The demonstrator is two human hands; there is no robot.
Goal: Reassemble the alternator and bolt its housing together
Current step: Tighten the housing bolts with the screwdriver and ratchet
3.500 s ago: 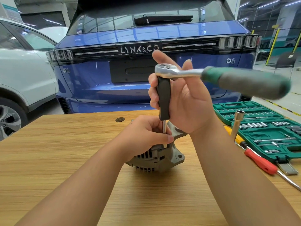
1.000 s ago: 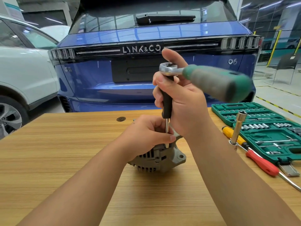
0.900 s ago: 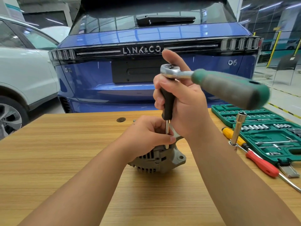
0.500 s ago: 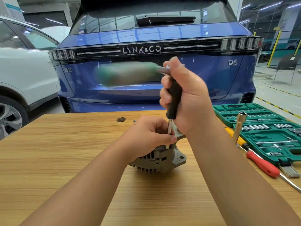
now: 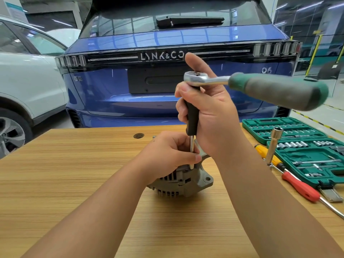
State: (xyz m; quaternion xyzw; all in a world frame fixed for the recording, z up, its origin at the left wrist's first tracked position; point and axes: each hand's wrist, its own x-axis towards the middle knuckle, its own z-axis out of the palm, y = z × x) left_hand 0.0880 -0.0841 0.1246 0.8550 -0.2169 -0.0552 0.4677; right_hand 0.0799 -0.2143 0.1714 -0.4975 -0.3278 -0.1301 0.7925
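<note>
A grey cast alternator (image 5: pixel 186 181) sits on the wooden table (image 5: pixel 65 174) in the middle of the view. My left hand (image 5: pixel 167 155) rests on top of it and pinches the thin steel shaft of a driver extension (image 5: pixel 191 125) just above the housing. My right hand (image 5: pixel 210 116) grips the extension's black handle, which stands upright. A chrome ratchet wrench (image 5: pixel 260 86) sits on the handle's top, its green-grey grip pointing right. The bolt under the shaft tip is hidden by my fingers.
An open green socket set (image 5: pixel 301 146) lies at the right with a tall socket (image 5: pixel 273 146) standing before it. A yellow screwdriver (image 5: pixel 260 150) and a red screwdriver (image 5: pixel 299 187) lie beside it. A blue car (image 5: pixel 111 90) stands behind the table's far edge. A dark disc (image 5: pixel 138 135) lies near that edge.
The ratchet handle swung round to the left half a second ago and now points right again. My left hand and the alternator have stayed in place.
</note>
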